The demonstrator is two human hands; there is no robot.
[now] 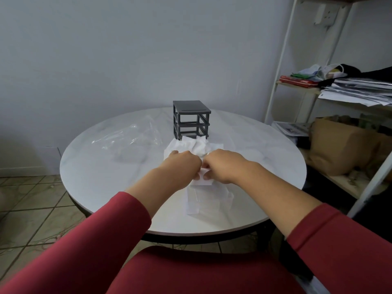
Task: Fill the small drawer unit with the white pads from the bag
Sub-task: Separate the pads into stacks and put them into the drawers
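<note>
A small dark grey drawer unit frame (191, 119) stands at the far middle of the round white table (106, 177), its slots without drawers. A heap of white pads (192, 146) lies just in front of it. My left hand (182, 164) and my right hand (222, 165) meet over the heap, both closed on a white pad (203, 176) between them. Clear plastic drawers (209, 198) stand on the table just below my hands. A clear plastic bag (131, 139) lies crumpled to the left of the unit.
A white shelf rack (284, 66) stands to the right with stacked papers (358, 90) and a brown paper bag (343, 145). A red chair seat (191, 270) is at the table's near edge. Tiled floor shows at the left.
</note>
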